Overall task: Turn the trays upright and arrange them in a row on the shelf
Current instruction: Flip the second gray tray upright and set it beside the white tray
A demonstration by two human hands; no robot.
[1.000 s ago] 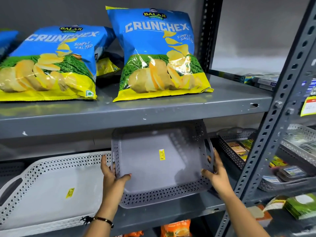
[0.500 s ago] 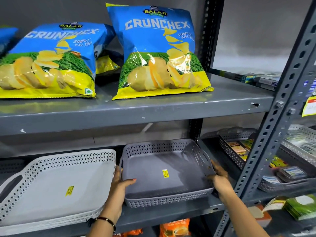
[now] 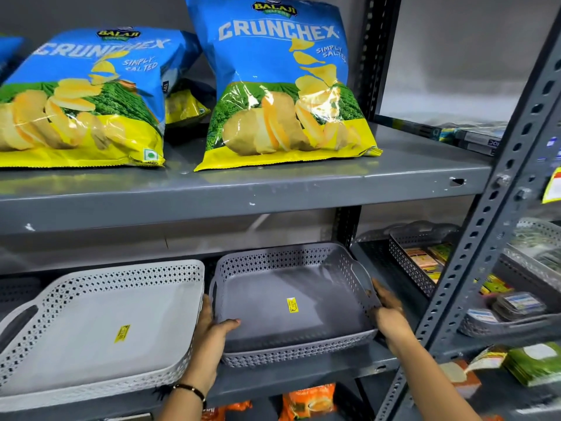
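Head view: a person's two bare hands grip a grey tray on the lower shelf of a grey metal rack.
Left hand [image 3: 212, 332]: closed around the near left corner of the grey tray [image 3: 291, 302], thumb hooked over the rim onto the tray floor, fingers hidden in the gap between the two trays; a dark beaded bracelet [image 3: 188, 390] circles the wrist.
Right hand [image 3: 388, 311]: clasped on the tray's right side wall near the front corner, fingers curled against the perforated outer face.
White tray [image 3: 100, 326]: upright on the lower shelf [image 3: 303, 372] at left, its right wall just beside the grey tray; inside, only a yellow sticker [image 3: 122, 333].
Grey tray: upright, open side up, resting on the same shelf; inside, only a small yellow price label [image 3: 292, 305].
Upper shelf [image 3: 243, 192]: two large blue-and-yellow Crunchex chip bags [image 3: 279, 83] lean back above the trays, with a smaller yellow packet [image 3: 182, 107] behind them.
Perforated upright post [image 3: 485, 238]: crosses the frame just right of the right wrist.
Neighbouring bay, right: further grey baskets [image 3: 409, 256] hold small packets; details blurred.
Below the shelf: orange packets [image 3: 306, 401] partly visible.
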